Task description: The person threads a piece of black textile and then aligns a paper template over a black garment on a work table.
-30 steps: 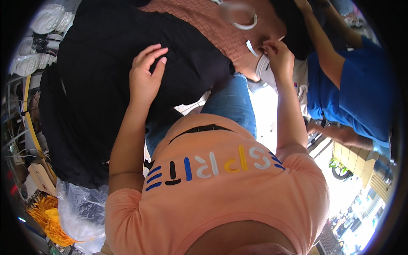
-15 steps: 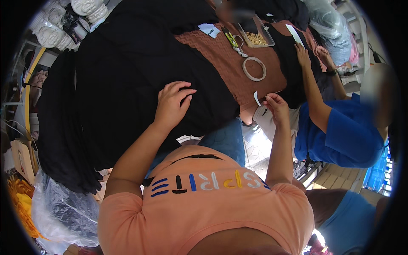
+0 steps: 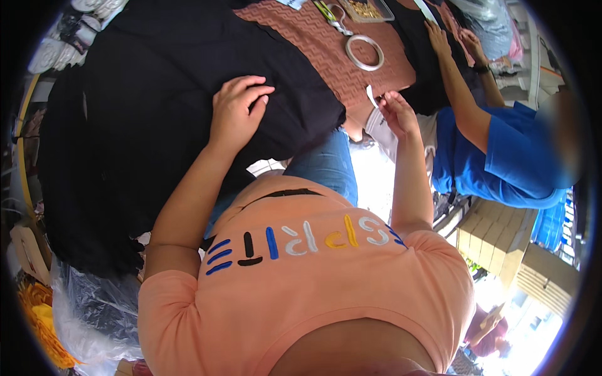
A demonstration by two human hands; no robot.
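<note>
A wide spread of black cloth point(image 3: 150, 94) covers the left and middle of the table. My left hand point(image 3: 241, 113) rests palm down on it, fingers loosely bent and a little apart, with nothing in them. To the right, past the cloth's edge, my right hand point(image 3: 398, 114) pinches a short, narrow white strip point(image 3: 371, 95) between thumb and fingers. The strip stands up from the fingertips, over the near edge of a brown patterned cover point(image 3: 332, 56). Just beyond it on the cover lies a roll of whitish tape point(image 3: 364, 52).
Yellow-green thread snips point(image 3: 327, 12) and a clear box point(image 3: 370, 11) of small gold pieces lie farther back. At the right, a co-worker in a blue shirt point(image 3: 520, 153) has both hands over black cloth. A clear plastic bag point(image 3: 94, 313) stands at the lower left.
The whole view has shifted, so the table and both hands sit higher in the picture. My left hand stays on the black cloth; my right still pinches the strip.
</note>
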